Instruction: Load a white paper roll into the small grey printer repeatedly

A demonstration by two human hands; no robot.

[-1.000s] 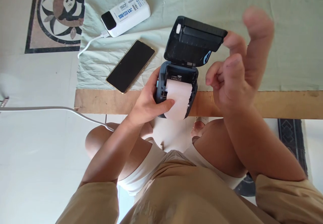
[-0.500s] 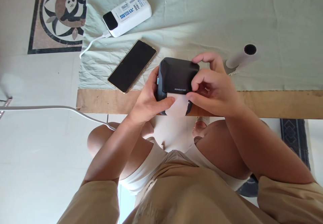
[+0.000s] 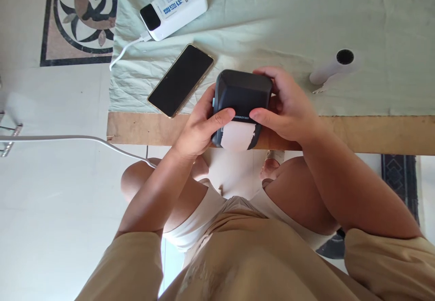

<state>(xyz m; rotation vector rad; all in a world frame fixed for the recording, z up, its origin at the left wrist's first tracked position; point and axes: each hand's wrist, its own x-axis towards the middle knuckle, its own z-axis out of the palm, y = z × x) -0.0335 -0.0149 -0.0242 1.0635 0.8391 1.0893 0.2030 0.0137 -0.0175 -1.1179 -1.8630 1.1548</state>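
A small dark printer (image 3: pixel 243 97) was held at the near edge of the table (image 3: pixel 374 133), gripped from both sides. The left hand (image 3: pixel 197 131) was curled around the printer's left flank, its thumb laid across the closed lid just above the slot. The right hand (image 3: pixel 288 106) was wrapped around the right flank, fingers bent over the far top corner and the thumb pressed on the lid beside the lettering. Both hands were thus closed on the printer, neither one spread flat. The lid was seen shut, and a short strip of white paper (image 3: pixel 237 136) was seen hanging out of the front slot, its right edge ragged, lying over the wooden table edge.

A pale green cloth (image 3: pixel 306 20) was spread over the tabletop. A black phone (image 3: pixel 181 80) was laid face up on the cloth just to the left of the printer, set at an angle and apart from the left hand. Further back a white power bank (image 3: pixel 175 7) was lying, with a white cable (image 3: pixel 125 52) plugged into its near end and trailing off the cloth. To the right, well apart from the right hand, a white paper roll (image 3: pixel 333 68) was lying on its side on the cloth, its dark core turned toward the camera
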